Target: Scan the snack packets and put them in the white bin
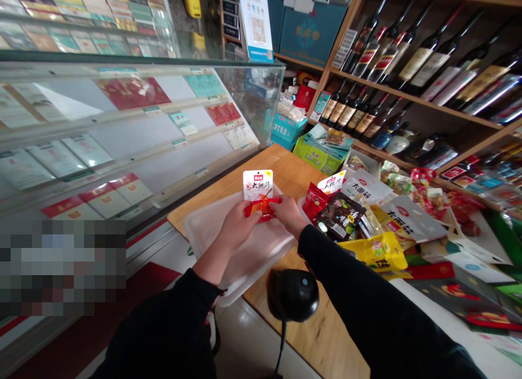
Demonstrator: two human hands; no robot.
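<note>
A small white and red snack packet [258, 186] is held upright over a white plastic tray [228, 265]. My left hand [237, 225] closes on its lower left edge. On its right side, my right hand [287, 211] pinches the red lower part. The tray under my hands rests on a wooden table [281, 164] and juts past its left edge. To the right of my right hand stands a second tray heaped with snack packets, among them a red and white one [316, 200] and a black one [341, 216].
A black barcode scanner [294, 294] with a cable stands at the near table edge. A glass display counter [134, 123] runs along the left. Bottle shelves [416, 77] rise at the back right. A yellow packet [377, 252] lies beside my right sleeve, and a green box [320, 153] stands behind.
</note>
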